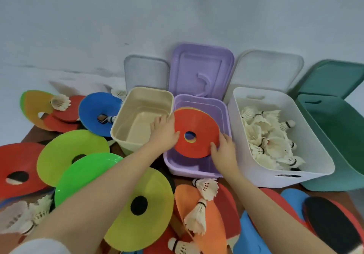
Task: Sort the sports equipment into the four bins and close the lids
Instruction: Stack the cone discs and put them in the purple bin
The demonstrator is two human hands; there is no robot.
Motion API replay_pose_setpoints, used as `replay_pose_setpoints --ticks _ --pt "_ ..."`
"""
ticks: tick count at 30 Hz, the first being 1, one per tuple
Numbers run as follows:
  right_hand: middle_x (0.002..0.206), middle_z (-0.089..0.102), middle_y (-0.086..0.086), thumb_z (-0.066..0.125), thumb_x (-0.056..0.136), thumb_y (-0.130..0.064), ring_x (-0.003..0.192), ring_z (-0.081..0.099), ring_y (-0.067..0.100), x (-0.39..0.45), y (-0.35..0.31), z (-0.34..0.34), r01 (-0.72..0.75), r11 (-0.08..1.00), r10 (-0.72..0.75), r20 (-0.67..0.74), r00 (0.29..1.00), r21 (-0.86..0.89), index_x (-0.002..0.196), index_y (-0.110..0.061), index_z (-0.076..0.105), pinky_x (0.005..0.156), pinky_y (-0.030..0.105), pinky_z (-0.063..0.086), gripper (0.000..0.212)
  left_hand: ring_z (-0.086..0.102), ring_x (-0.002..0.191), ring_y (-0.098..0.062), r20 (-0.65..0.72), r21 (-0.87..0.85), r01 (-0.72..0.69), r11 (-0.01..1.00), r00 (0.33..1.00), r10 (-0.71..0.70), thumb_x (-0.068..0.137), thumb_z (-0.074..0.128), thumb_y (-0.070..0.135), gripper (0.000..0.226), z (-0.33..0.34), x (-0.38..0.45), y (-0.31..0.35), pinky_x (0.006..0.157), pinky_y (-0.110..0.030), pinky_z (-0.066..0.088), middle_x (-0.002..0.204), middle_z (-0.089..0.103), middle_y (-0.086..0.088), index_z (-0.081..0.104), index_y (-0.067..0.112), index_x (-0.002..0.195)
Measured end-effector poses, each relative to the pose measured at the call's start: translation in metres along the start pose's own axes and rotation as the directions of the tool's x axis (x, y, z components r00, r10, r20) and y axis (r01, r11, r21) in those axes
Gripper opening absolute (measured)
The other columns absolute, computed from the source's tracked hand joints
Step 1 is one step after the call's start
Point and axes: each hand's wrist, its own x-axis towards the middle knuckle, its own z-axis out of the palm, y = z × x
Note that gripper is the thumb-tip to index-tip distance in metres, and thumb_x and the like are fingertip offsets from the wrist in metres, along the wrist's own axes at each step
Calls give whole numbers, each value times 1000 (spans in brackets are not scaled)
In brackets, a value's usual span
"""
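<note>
Four bins stand in a row with their lids propped open behind them: a cream bin (126,119), a purple bin (178,164), a white bin (315,155) holding several shuttlecocks (269,139), and a green bin (334,123). A red disc cone (195,129) sits tilted in the purple bin on top of other discs. My left hand (163,133) holds its left edge and my right hand (222,149) holds its lower right edge. The cream bin looks empty.
Loose disc cones lie over the left of the table: lime (65,149), bright green (82,173), yellow (149,190), red (17,163), blue (94,107). Shuttlecocks (206,187) and table tennis paddles (331,220) are scattered in front of the bins.
</note>
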Motion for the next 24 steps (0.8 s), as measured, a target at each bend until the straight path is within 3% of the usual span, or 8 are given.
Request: replay_pose_setpoints --ticks 3,7,11,16,19,21,24 --pt "126 51 18 50 90 -21 115 46 36 -9 3 4 41 998 -39 28 999 -53 125 -1 53 99 40 34 40 24 131 -35 23 20 -33 999 999 32 92 48 34 61 4 -8 -2 104 -43 21 146 26 -15 24 18 145" --pt "116 56 6 45 90 -26 108 49 22 -35 -1 -8 176 978 -168 -72 983 112 119 -8 58 94 34 37 37 26 133 -29 -45 -45 -70 997 997 68 94 46 35 52 3 -32 -2 105 -38 19 145 32 -11 34 18 141" --pt "104 52 -4 44 93 -27 99 50 13 -67 6 -22 211 951 -184 -136 973 225 111 -8 60 87 27 40 30 28 132 -25 -94 -112 -139 984 987 129 94 47 37 47 5 -62 6 104 -35 19 143 38 -5 44 19 136" --pt "93 56 -5 50 89 -30 88 50 -1 -107 31 -31 189 947 -149 -163 975 262 97 -13 61 76 29 46 21 41 121 -23 -150 -127 -273 954 956 254 80 27 53 64 14 -108 27 96 -33 24 129 52 -1 58 18 123" --pt "95 55 -14 60 85 -32 93 53 1 -134 46 -30 128 943 -117 -54 992 309 101 -23 59 79 34 49 18 45 116 -22 -103 -112 -278 954 958 267 81 28 51 59 27 -132 39 87 -27 22 122 56 1 61 18 119" --pt "104 52 -18 66 81 -42 101 53 4 -152 55 -30 26 951 -58 94 994 308 111 -30 56 88 35 47 34 47 115 -23 -33 -112 -304 946 953 302 84 31 49 55 36 -142 46 89 -31 27 120 56 0 60 19 120" --pt "119 45 -13 66 75 -55 113 47 10 -168 70 -30 -80 991 46 291 956 105 128 -31 47 97 36 35 60 39 126 -22 102 -14 -361 933 927 360 93 43 39 43 49 -154 54 97 -35 26 136 45 1 48 24 133"
